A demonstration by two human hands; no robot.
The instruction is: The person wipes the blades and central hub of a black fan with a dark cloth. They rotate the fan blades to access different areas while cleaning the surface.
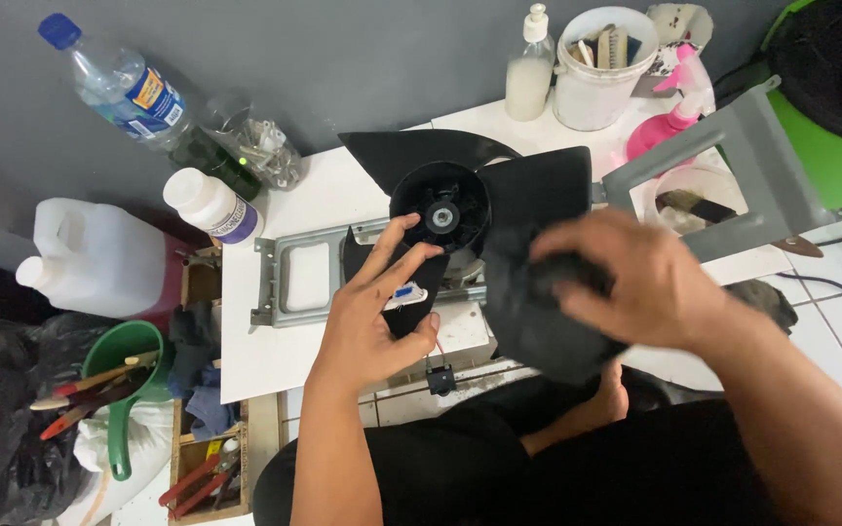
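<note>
A black fan impeller (pixel 440 195) with broad blades rests on a grey metal bracket (pixel 289 278) on a small white table (pixel 255 341). My left hand (pixel 377 312) steadies it, fingers spread against the round hub and a lower blade. Pressed onto the right-hand blade, my right hand (pixel 635 278) grips a dark cloth (pixel 548 321). A small black connector on red wire (pixel 440 377) hangs below the left hand.
Behind stand a water bottle (pixel 119 83), a white pill-type bottle (pixel 211 205), a pump bottle (pixel 528 68), a white tub of brushes (pixel 601 68) and a pink spray bottle (pixel 669 122). A second grey bracket (pixel 752 156) lies right. Left: white jug (pixel 90 258), green pitcher of tools (pixel 124 375).
</note>
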